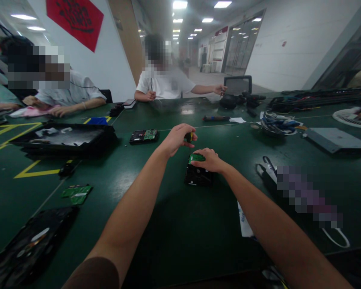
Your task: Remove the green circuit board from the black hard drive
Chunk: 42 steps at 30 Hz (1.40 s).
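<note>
A black hard drive [200, 178] lies on the table in front of me, a green circuit board [195, 157] at its far end. My right hand [209, 159] is closed around that end, its thumb across the board. Whether the board is fastened to the drive I cannot tell. Just above and to the left, my left hand [179, 138] has its fingers wrapped round a black-and-yellow handle, seemingly a screwdriver [189, 137]; its shaft cannot be made out.
Another hard drive [144, 136] sits beyond my left arm. To the left are a black tray [66, 136], loose circuit boards [78, 193] and a large dark casing [33, 245]. On the right stand a grey metal box [338, 139] and a cable bundle [279, 122]. Several people sit opposite.
</note>
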Each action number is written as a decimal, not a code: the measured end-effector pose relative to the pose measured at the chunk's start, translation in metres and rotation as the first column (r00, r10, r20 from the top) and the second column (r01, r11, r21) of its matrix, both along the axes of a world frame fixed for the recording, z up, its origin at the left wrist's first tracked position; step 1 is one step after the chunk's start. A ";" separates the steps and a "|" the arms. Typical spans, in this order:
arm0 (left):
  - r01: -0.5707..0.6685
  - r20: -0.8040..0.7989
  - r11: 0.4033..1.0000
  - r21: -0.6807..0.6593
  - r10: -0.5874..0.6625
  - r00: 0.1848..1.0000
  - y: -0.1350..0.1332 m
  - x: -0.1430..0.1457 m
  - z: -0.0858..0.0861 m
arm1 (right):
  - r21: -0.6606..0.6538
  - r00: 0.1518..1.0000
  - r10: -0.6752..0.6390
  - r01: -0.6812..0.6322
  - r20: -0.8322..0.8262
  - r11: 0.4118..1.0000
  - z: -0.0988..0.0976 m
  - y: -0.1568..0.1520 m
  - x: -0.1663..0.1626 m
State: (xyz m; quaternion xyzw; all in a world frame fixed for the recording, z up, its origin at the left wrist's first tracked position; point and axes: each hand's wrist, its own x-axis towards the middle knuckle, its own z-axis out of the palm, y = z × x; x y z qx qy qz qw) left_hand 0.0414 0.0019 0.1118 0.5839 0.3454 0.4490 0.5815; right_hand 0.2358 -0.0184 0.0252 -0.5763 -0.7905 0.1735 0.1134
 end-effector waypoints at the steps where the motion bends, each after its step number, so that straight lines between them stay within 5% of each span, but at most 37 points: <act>1: 0.001 0.009 1.000 -0.004 -0.001 1.000 0.000 0.000 0.000 | 0.002 1.000 -0.002 0.002 0.001 1.000 0.000 0.000 0.000; 9: -0.054 -0.066 0.990 0.128 0.063 0.996 0.002 -0.002 -0.001 | 0.022 1.000 0.000 0.000 -0.001 1.000 -0.002 0.000 0.000; 14: 0.003 -0.044 0.998 0.064 -0.001 0.999 0.002 -0.002 -0.001 | 0.023 1.000 -0.004 0.004 0.003 1.000 -0.002 0.001 0.000; 23: -0.060 0.009 0.998 0.024 0.060 0.998 0.000 0.000 0.000 | 0.013 1.000 -0.004 0.004 0.011 1.000 -0.001 0.000 0.000; 30: -0.088 -0.030 0.990 0.111 0.092 0.995 0.003 0.001 0.000 | 0.017 1.000 -0.010 0.010 0.007 1.000 -0.002 0.001 0.000; 37: -0.029 0.092 1.000 -0.013 0.030 0.995 0.003 0.001 0.000 | 0.006 1.000 -0.005 0.005 0.005 1.000 -0.001 0.000 0.000; 42: -0.047 0.024 0.997 0.062 0.046 0.999 0.003 0.002 0.000 | 0.010 1.000 -0.012 0.012 0.007 1.000 -0.003 0.001 0.000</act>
